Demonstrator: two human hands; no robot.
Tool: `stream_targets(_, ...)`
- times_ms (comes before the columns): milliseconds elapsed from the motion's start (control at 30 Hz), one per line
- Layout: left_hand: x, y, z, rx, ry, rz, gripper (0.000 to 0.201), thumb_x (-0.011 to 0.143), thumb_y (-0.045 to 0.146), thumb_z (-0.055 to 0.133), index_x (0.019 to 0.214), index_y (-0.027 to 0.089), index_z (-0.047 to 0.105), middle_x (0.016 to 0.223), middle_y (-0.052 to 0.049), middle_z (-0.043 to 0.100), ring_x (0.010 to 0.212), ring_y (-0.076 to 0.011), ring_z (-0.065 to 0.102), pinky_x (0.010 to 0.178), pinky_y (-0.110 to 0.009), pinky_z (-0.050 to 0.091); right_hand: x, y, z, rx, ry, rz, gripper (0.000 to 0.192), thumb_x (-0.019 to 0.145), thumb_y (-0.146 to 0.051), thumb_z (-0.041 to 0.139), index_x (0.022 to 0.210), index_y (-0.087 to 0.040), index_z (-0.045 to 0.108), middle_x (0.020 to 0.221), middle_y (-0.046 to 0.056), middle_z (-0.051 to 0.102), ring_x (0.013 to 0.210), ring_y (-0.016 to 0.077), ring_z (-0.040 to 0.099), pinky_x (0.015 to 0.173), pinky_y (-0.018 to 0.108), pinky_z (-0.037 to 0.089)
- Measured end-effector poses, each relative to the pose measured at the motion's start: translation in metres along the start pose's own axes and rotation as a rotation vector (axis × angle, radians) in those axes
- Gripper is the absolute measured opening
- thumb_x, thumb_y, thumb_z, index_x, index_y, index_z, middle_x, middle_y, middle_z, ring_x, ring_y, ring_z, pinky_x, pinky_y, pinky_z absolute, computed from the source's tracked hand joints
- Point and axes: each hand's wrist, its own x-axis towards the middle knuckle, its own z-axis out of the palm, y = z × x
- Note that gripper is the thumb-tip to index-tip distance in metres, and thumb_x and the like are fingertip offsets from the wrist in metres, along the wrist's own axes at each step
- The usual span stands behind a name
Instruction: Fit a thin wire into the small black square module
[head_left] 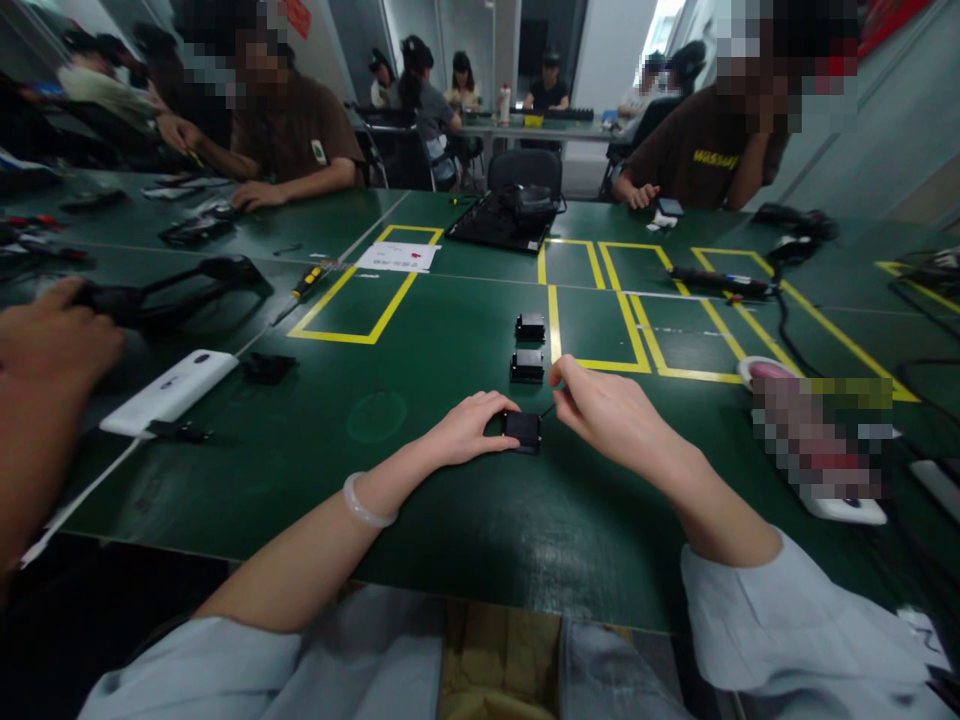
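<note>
On the green table [450, 500], my left hand [474, 428] has its thumb and fingers closed around the left side of a small black box [522, 430]. At the right of that box, my right hand [604, 410] is closed in a pinch. A thin dark piece [548, 411] runs between its fingertips and the box; I cannot tell whether it is a lead or a tool. Just beyond stand two similar black boxes, a nearer one [527, 366] and a farther one [530, 326], in line with the held one.
Left of me are a white power strip [171, 392] with a cable, a black plug [180, 431] and another person's hand [56, 335]. A yellow-black screwdriver [307, 283] lies near a paper sheet [397, 257]. Yellow tape marks the far right, with a black corded tool [720, 281].
</note>
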Motion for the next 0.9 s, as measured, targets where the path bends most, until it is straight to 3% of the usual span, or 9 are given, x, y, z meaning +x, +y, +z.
stream_targets(267,-0.0002,-0.0013,0.0012,0.005,0.0,0.003,0.037,0.086,0.045,0.065,0.114,0.022,0.058,0.109,-0.006,0.062,0.101,-0.0241,0.055,0.086,-0.035,0.044,0.0026,-0.0034,-0.0006,-0.098,-0.054,0.043,0.027,0.099,-0.039,0.033,0.101,-0.019,0.052,0.077,0.005,0.069,0.065,0.0182,0.061,0.052,0.026,0.021)
stream_targets(667,0.0,0.0001,0.0001,0.005,-0.001,-0.006,0.037,0.085,0.046,0.065,0.114,0.022,0.058,0.109,-0.006,0.062,0.101,-0.0242,0.056,0.087,-0.035,0.043,0.0003,0.0011,0.0003,0.019,-0.012,-0.051,0.019,0.097,-0.029,0.033,0.104,-0.019,0.049,0.081,0.003,0.067,0.064,0.0151,0.059,0.053,0.025,0.025)
stream_targets(900,-0.0006,-0.0016,0.0008,-0.003,-0.001,-0.004,0.038,0.086,0.047,0.064,0.114,0.023,0.058,0.11,-0.006,0.062,0.101,-0.0244,0.056,0.087,-0.035,0.043,0.002,0.0002,0.0016,-0.069,-0.033,0.023,0.027,0.1,-0.037,0.03,0.102,-0.018,0.049,0.073,0.004,0.066,0.062,0.0182,0.059,0.052,0.026,0.022)
